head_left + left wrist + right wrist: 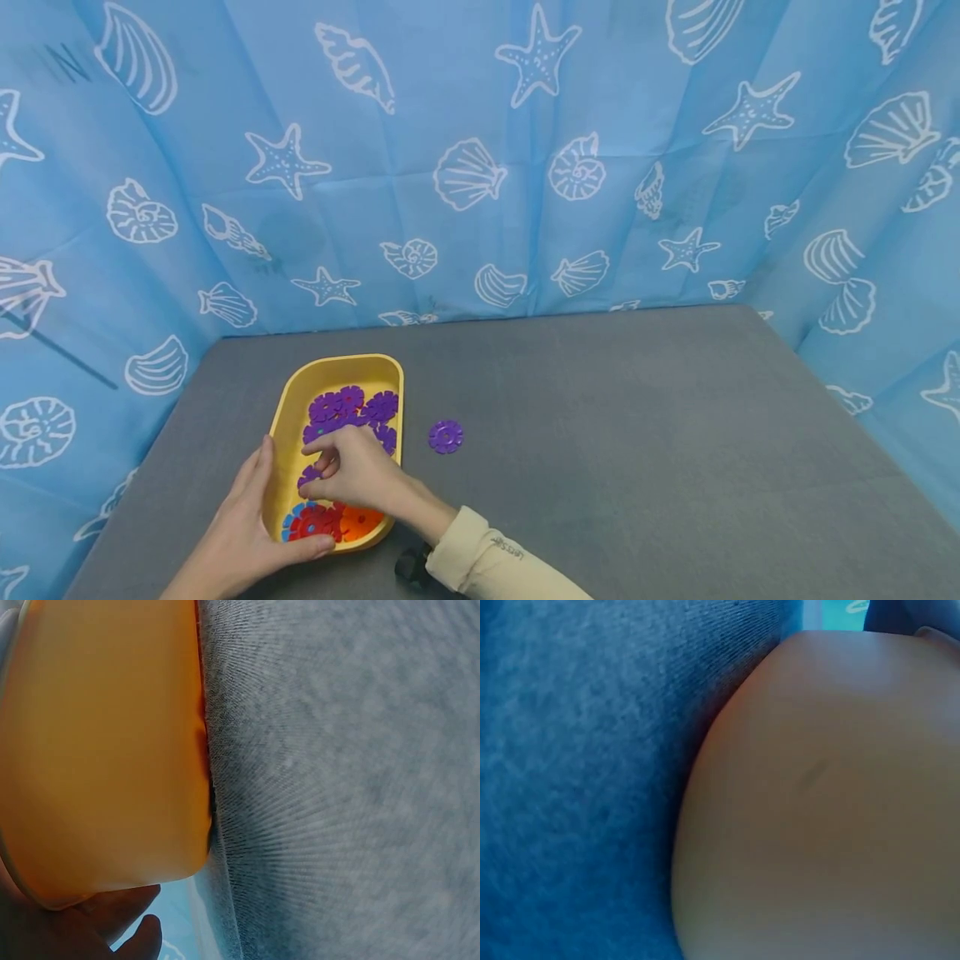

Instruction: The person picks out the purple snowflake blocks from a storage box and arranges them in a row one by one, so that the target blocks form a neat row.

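A yellow plastic tray (341,365) stands on the grey table, seen from outside in both wrist views. My left hand (243,521) grips its near left corner, fingers along the left wall and thumb over the near rim. Purple notched plastic discs (330,408) are heaped in its far half. Red discs (315,521), orange ones (360,522) and a partly covered blue one (287,523) lie at the near end. Reaching over the right rim, my right hand (356,471) pinches a purple disc (308,476) between thumb and curled fingers; the fingers partly hide it.
A single purple disc (446,437) lies flat on the grey table (637,450), just right of the tray. A small black object (411,567) shows beside my right wrist. Blue curtains (480,233) with white shell prints hang around the table.
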`<state>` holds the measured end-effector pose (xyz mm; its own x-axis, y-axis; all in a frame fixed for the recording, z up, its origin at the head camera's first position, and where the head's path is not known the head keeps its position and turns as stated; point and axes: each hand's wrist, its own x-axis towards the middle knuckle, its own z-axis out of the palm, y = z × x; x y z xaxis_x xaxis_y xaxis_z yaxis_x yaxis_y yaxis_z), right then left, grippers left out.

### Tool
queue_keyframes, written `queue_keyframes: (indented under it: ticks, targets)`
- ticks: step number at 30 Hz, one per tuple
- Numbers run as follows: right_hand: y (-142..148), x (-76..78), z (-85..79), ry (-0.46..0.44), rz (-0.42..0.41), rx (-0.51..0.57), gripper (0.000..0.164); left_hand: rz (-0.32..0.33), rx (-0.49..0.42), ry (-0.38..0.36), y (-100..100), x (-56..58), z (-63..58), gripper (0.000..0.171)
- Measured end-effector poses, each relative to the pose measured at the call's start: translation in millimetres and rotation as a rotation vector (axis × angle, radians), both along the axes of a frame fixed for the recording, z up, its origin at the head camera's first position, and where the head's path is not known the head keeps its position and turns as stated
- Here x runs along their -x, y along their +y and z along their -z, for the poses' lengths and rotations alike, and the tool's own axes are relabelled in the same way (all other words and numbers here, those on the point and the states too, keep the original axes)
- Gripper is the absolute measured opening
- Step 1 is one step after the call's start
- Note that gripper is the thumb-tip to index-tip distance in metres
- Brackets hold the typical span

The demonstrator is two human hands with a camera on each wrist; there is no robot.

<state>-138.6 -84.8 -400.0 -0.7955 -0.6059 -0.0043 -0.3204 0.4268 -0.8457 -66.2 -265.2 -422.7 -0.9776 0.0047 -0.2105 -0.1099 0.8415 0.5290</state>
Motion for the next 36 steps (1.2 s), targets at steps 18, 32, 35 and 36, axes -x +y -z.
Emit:
queue_keyframes:
  ticks: [18,32,35,36]
  targets:
    - [-12,0.4,5.8,0.072,0.074,-0.385,0.050,0.005,0.021,-0.034,-1,1.8,0.7,0.140]
    - [-20,-7.8,12.4,0.039,0.091,-0.493,0.046,0.004,0.025,-0.008,-1,-0.2,1.6,0.140]
    - [-19,-8.5,13.3,0.059,0.091,-0.482,0.042,0.004,0.027,-0.017,-1,-0.4,1.3,0.140]
    - [-20,-8.5,13.8,0.064,0.091,-0.480,0.041,0.002,0.028,-0.021,-1,-0.3,1.2,0.141]
